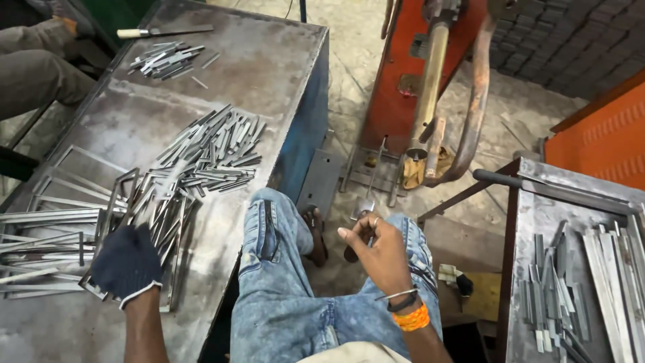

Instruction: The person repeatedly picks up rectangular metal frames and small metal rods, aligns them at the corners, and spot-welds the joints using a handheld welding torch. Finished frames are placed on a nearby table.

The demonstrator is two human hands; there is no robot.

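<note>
We look down from our head camera at a worn steel counter (222,74) on our left, an orange spot-welding machine (430,74) on the floor ahead, and a second counter (537,222) with flat metal strips (591,269) on our right. Our denim-clad knees (282,269) sit between them. On the left counter lie bent metal frames (60,222), a broad heap of short flat metal strips (208,154) and a smaller heap (164,59) farther back beside a light-handled tool (164,31). Our left hand (126,263), in a dark glove, rests on the near edge of the frames and strips, fingers curled down on them; we cannot tell whether they clamp one piece. Our bare right hand (379,249) hovers over our right knee, fingers pinched together on a small metal piece (366,210). We judge the sharp strip edges could cut the bare hand, and the loose heap could slide off the counter's edge if nudged. The left hand's motion blurs the strips near it; the small piece's shape is hard to make out; another person's legs (33,67) are cut off at top left.
</note>
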